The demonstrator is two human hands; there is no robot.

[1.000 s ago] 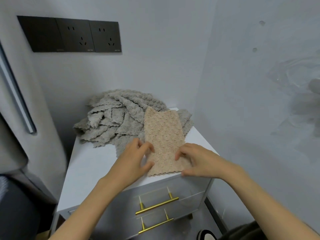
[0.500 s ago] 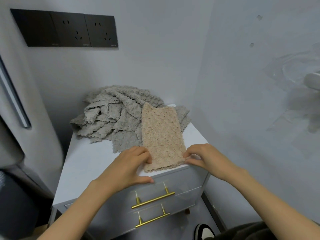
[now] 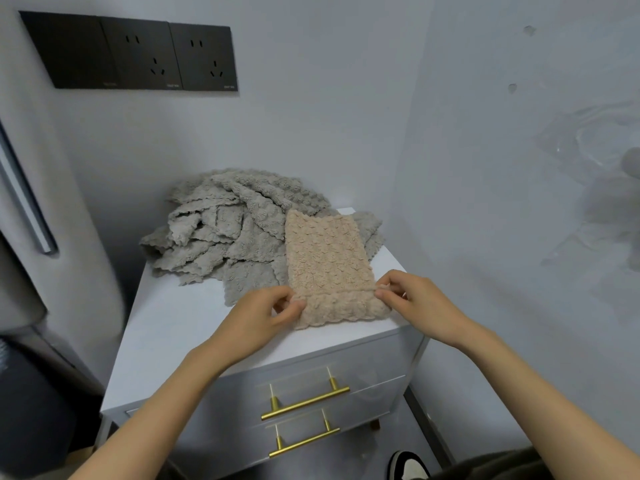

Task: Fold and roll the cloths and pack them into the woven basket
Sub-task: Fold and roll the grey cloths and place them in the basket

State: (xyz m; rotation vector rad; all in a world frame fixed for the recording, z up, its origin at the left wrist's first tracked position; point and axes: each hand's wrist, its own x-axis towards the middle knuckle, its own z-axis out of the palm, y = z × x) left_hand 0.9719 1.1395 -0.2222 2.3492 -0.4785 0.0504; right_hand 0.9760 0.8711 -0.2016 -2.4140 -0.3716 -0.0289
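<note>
The left hand (image 3: 263,317) and right hand (image 3: 415,301) are bare, with no rings or watch showing, and the forearms (image 3: 166,396) are uncovered down to the frame's lower edge. At bottom right are a dark brownish-grey garment (image 3: 502,467) and a white shoe (image 3: 412,467) with black edging.

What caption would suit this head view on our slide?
The left hand and right hand pinch the turned-over near end of a beige cloth on a white cabinet, grey cloths heaped behind.

On the white worktop (image 3: 166,334), the left hand (image 3: 261,318) and right hand (image 3: 417,303) pinch the turned-over near end of the beige cloth (image 3: 327,261). Grey cloths (image 3: 221,237) lie heaped behind, touching it.
</note>
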